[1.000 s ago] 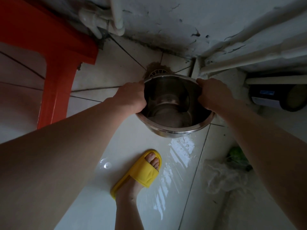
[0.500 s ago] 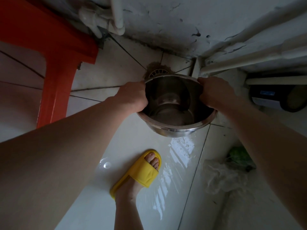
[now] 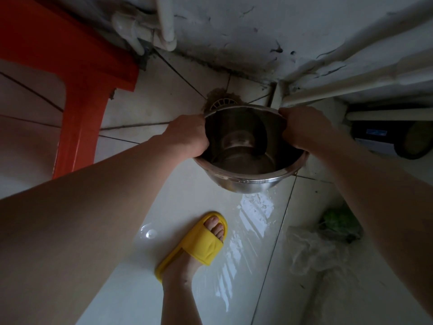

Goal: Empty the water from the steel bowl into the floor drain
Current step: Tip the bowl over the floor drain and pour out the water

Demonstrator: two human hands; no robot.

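Note:
A steel bowl (image 3: 243, 160) hangs above the tiled floor, held by its rim on both sides. My left hand (image 3: 187, 134) grips the left rim and my right hand (image 3: 302, 127) grips the right rim. The bowl tilts away from me, its far rim low over the round floor drain (image 3: 222, 102), which sits in a brown-stained patch near the wall corner. Most of the drain is hidden behind the bowl. The bowl's inside looks dark and wet; I cannot tell how much water is in it.
An orange plastic stool (image 3: 77, 95) stands at the left. White pipes (image 3: 164, 22) run along the cracked wall. My foot in a yellow slipper (image 3: 199, 242) stands on wet tile. A crumpled plastic bag (image 3: 311, 249) with something green lies at the right.
The bowl has shifted slightly right and its far rim has dipped a little more toward the drain. Both hands keep their grip.

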